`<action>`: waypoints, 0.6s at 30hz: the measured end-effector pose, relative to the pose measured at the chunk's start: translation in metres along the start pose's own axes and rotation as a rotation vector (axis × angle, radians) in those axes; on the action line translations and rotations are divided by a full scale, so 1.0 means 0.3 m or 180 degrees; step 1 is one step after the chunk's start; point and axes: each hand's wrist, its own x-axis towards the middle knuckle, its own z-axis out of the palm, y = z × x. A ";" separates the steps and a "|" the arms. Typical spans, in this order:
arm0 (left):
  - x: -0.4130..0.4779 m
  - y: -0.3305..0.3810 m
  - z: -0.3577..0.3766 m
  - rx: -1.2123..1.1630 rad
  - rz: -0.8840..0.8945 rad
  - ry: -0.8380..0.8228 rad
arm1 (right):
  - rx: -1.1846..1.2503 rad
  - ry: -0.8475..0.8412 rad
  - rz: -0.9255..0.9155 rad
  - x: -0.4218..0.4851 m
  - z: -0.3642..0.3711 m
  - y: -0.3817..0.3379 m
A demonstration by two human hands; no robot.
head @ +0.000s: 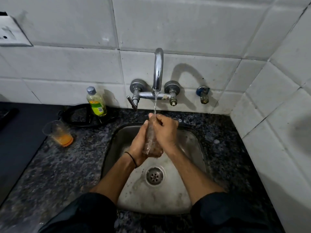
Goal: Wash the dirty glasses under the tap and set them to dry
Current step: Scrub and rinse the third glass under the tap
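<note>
**Rinsing stage.** The fingers (159, 122) of the right hand (165, 133) curl over the upper part of a clear glass (150, 140). The left hand (138, 145) cups it from the opposite side, its fingers wrapped beneath the lower end. The glass is thus clamped between the two palms, above the sink (195, 148).

Its long axis runs from the lower end, nearest the person, up and away to the end that meets the water (155, 105). That upper end appears to be the mouth, though the fingers hide the rim.

Judged handling: light, rigid, brittle and, being wet, slippery. A hold round the mid-wall with support beneath the base is safer than a pinch on the rim.

Directly above the fingers stands the tap (158, 71), running. Well apart to the left of the fingers, on the table (80, 157), a second glass (57, 132) stands upright with orange dregs, not yet washed. Beyond it, near the wall, stands a bottle (96, 102) of yellow-green liquid.
</note>
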 end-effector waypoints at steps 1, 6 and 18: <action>0.013 -0.011 0.010 0.0074 0.0224 0.0312 | -0.0338 0.0311 -0.0091 -0.029 0.028 -0.003; 0.019 -0.044 0.033 0.0791 0.0659 0.0978 | -0.0258 0.0687 -0.0118 -0.092 0.070 -0.015; -0.003 -0.004 0.004 0.0314 0.0114 0.0670 | 0.1222 0.0065 0.0833 -0.012 0.029 -0.002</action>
